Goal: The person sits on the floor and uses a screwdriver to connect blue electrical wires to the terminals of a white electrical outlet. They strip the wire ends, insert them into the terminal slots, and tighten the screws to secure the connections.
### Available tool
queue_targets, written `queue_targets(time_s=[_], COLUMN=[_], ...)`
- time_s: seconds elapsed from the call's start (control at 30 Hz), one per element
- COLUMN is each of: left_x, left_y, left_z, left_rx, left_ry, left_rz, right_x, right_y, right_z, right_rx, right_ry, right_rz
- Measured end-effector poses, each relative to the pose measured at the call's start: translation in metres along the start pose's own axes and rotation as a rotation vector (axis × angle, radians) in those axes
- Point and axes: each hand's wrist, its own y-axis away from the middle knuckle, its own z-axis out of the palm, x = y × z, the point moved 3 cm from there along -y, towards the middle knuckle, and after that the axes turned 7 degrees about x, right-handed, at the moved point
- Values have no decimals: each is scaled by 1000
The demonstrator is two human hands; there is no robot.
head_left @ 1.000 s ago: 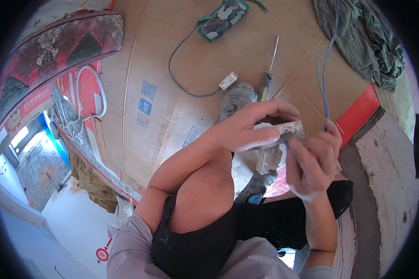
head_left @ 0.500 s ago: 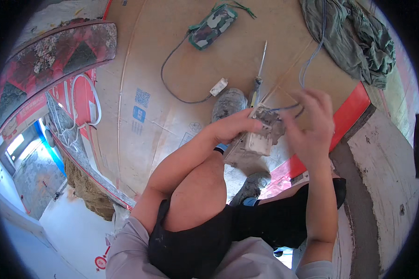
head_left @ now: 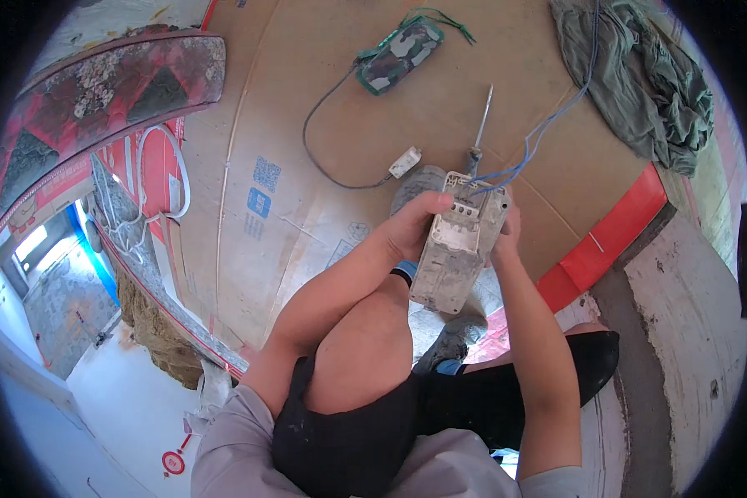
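The person wears a grey short-sleeved shirt [head_left: 249, 448], black shorts [head_left: 365, 440], dusty grey shoes [head_left: 448, 344] and a blue band at the left wrist [head_left: 404, 271].

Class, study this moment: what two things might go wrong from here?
1. The blue wires run from the grey electrical box, held in the left hand and right hand, toward the green cloth; a tug might strain them.
2. The screwdriver lies beside the shoe; a foot could kick it.
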Motion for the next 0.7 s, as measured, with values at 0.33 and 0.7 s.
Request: queue_targets(time_s=[0.33, 0.7], left_x=[11, 43], left_y=[7, 14], left_z=[11, 26], left_rx=[-55, -21], left_ry=[-45, -147], left_rz=[68, 264], right_x=[-29, -97], right_y=[5, 91], right_z=[-11, -152], right_rx=[85, -81], right_ry=[60, -843], right_rz=[-169, 298])
